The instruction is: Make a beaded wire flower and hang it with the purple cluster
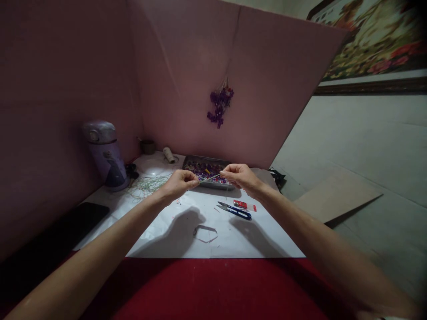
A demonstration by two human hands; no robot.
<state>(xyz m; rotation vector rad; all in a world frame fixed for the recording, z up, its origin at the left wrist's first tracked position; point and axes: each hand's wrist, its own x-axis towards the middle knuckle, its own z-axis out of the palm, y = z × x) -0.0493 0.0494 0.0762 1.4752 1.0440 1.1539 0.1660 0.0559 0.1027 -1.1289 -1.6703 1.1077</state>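
A thin light-coloured cord (211, 177) is stretched between my two hands, above the near edge of a metal tray (218, 183) of mostly purple beads. My left hand (180, 183) pinches its left end between thumb and forefinger. At the other end my right hand (240, 177) is closed in a pinch too, and a fine strand hangs below it. Below my right hand, blue-handled thread snips (235, 210) lie on the white sheet with a red lighter (244, 205) beside them. A thin cord loop (205, 241) lies nearer to me.
Loose pale threads (147, 186) spread on the left, near a purple bottle (108, 158). A thread spool (168, 155) and a small dark pot (147, 146) stand at the back. Purple bead strands (220, 104) hang on the pink panel. A dark flat object (80, 220) lies at the left edge.
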